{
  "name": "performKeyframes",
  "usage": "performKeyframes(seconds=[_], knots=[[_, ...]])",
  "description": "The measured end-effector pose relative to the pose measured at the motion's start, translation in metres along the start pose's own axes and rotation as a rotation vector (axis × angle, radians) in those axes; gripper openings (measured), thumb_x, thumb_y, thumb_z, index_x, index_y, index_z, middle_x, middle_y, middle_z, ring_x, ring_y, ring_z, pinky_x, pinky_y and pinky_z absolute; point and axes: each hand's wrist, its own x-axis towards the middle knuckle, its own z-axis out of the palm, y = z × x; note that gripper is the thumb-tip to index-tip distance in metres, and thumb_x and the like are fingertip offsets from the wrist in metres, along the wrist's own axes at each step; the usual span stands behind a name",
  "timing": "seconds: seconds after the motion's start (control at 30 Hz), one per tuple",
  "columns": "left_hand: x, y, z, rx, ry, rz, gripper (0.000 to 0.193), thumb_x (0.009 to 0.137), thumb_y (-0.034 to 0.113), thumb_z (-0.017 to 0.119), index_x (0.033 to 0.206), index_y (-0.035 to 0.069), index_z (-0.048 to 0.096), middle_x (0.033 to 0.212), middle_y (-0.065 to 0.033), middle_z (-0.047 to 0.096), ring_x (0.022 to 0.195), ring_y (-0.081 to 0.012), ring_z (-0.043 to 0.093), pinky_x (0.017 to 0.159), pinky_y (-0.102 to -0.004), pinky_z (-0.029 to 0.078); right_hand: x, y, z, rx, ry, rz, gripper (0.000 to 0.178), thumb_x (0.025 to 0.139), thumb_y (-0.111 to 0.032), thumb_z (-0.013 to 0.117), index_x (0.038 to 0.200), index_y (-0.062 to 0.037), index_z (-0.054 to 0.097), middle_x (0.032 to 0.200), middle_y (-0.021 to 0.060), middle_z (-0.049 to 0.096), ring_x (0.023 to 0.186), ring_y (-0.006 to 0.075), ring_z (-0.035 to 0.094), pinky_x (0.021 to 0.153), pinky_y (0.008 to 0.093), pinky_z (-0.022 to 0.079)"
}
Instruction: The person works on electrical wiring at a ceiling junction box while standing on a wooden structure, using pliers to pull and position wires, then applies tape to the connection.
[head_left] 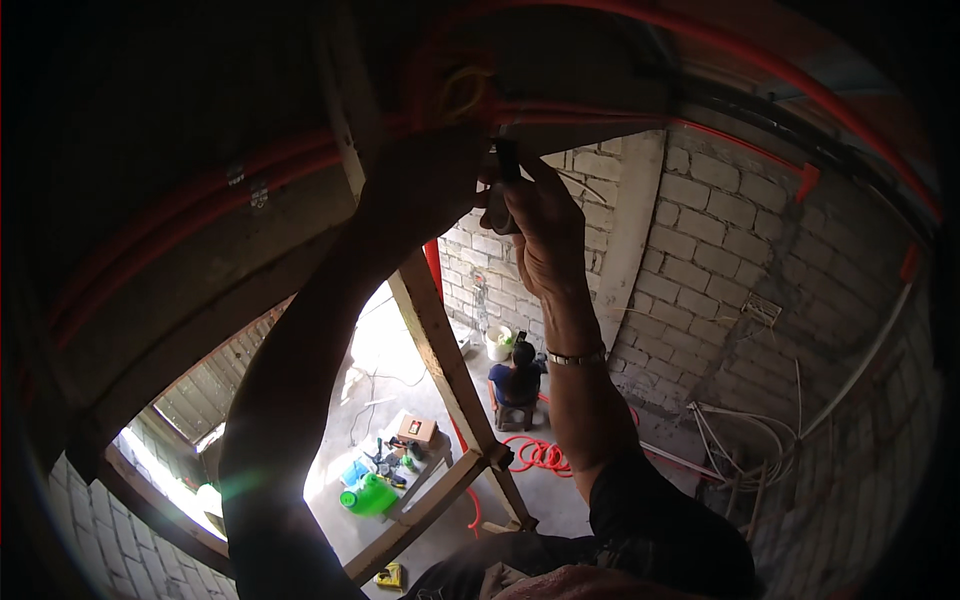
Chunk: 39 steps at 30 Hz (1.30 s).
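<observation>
Both my arms reach up overhead. My right hand (548, 215), with a bracelet at the wrist, is closed around a small dark round thing (502, 214) that looks like a roll of tape. A dark flat piece (507, 160) stands up by its thumb and fingers. Close beside it, my left hand (425, 185) is a dark silhouette; its fingers are lost in shadow, so I cannot see what they hold. Just above the hands, a loop of yellow wire (468, 85) hangs by a dim red fitting. Red conduit (290, 150) runs along the ceiling to both sides.
A wooden frame (440, 350) stands right below my arms. On the floor beneath, a person (516, 380) sits on a stool near a white bucket (498, 342) and coiled red tubing (540, 455). A table (425, 480) bears tools, a cardboard box (417, 430) and a green jug (368, 495).
</observation>
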Motion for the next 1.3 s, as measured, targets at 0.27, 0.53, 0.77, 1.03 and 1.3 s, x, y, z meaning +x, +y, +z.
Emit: performKeyframes(seconds=[0.27,0.53,0.77,1.03,1.3], knots=[[0.003,-0.002,0.001,-0.285,-0.038,-0.049,0.012,0.087,0.018,0.053,0.094,0.009,0.058,0.081,-0.0078,0.06,0.078,-0.0257,0.062,0.066,-0.0361,0.049,0.001,0.01,0.0,-0.586,0.106,-0.274,0.039,0.083,-0.005,0.06,0.121,-0.0026,0.053,0.093,0.0042,0.061,0.07,0.0069,0.054,0.064,0.022,0.046],[0.006,0.004,-0.012,-0.532,-0.134,-0.266,0.03,0.088,0.034,0.055,0.093,0.006,0.063,0.083,-0.0075,0.063,0.075,-0.0183,0.063,0.065,-0.0304,0.049,0.002,-0.005,-0.002,-0.765,0.006,-0.34,0.04,0.077,-0.004,0.064,0.116,-0.0048,0.057,0.086,0.003,0.06,0.066,0.0069,0.05,0.06,0.0223,0.043],[0.004,0.002,-0.012,-0.598,-0.066,-0.228,0.034,0.084,0.039,0.062,0.093,0.006,0.064,0.067,-0.007,0.061,0.061,-0.0135,0.059,0.058,-0.0284,0.047,-0.008,-0.011,0.004,-0.548,0.123,-0.389,0.03,0.073,-0.003,0.069,0.101,-0.0019,0.059,0.088,0.0063,0.061,0.074,0.0095,0.057,0.071,0.0221,0.049],[0.005,0.004,-0.016,-0.524,-0.148,-0.252,0.023,0.089,0.024,0.057,0.099,0.004,0.064,0.078,-0.0063,0.062,0.073,-0.0119,0.06,0.066,-0.0273,0.047,-0.021,-0.017,-0.003,-0.859,-0.039,-0.275,0.022,0.084,-0.018,0.063,0.097,-0.0002,0.06,0.073,0.0091,0.061,0.061,0.0129,0.059,0.058,0.0252,0.048],[-0.001,-0.004,-0.009,-0.479,-0.23,-0.265,0.021,0.089,0.019,0.054,0.102,0.006,0.064,0.08,-0.0071,0.064,0.072,-0.0138,0.062,0.067,-0.0289,0.049,-0.031,-0.052,0.016,-1.111,-0.311,-0.178,0.016,0.089,-0.019,0.054,0.09,-0.0032,0.058,0.048,0.0003,0.048,0.041,0.0067,0.048,0.042,0.0237,0.039]])
